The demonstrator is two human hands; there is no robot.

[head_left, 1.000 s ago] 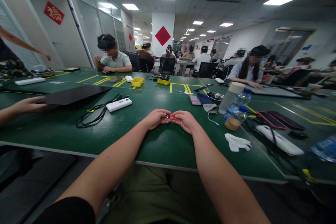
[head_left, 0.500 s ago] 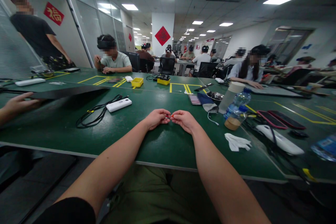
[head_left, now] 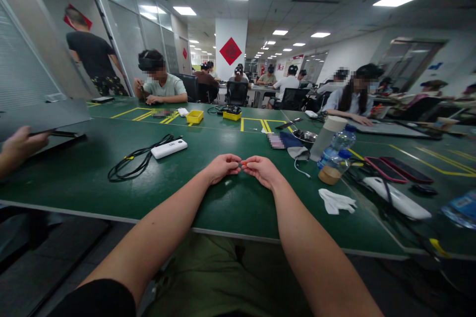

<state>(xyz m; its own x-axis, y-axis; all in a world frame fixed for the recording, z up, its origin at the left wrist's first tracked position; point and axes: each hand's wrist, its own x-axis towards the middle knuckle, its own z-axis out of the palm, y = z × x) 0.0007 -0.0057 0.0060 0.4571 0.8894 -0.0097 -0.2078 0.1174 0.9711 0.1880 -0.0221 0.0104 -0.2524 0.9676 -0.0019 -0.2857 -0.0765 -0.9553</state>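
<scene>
My left hand (head_left: 223,168) and my right hand (head_left: 261,170) meet fingertip to fingertip just above the green table (head_left: 178,198). Between the right thumb and forefinger is pinched a tiny orange-red piece (head_left: 244,164), too small to name its kind. The left fingers are closed in a pinch as well, and whatever they hold is hidden by the fingertips. Both forearms rest across the table's front edge.
A white power bank (head_left: 169,149) with a coiled black cable lies to the left. On the right are a white glove (head_left: 336,201), a plastic bottle (head_left: 346,137) and a metal bowl (head_left: 305,135). A co-worker's hand (head_left: 24,146) holds a laptop-like panel at far left.
My hands stay in place; the red bit at the left fingertips no longer shows. The co-worker's dark panel at left has swung back and tilted up. A standing person has walked rightward.
</scene>
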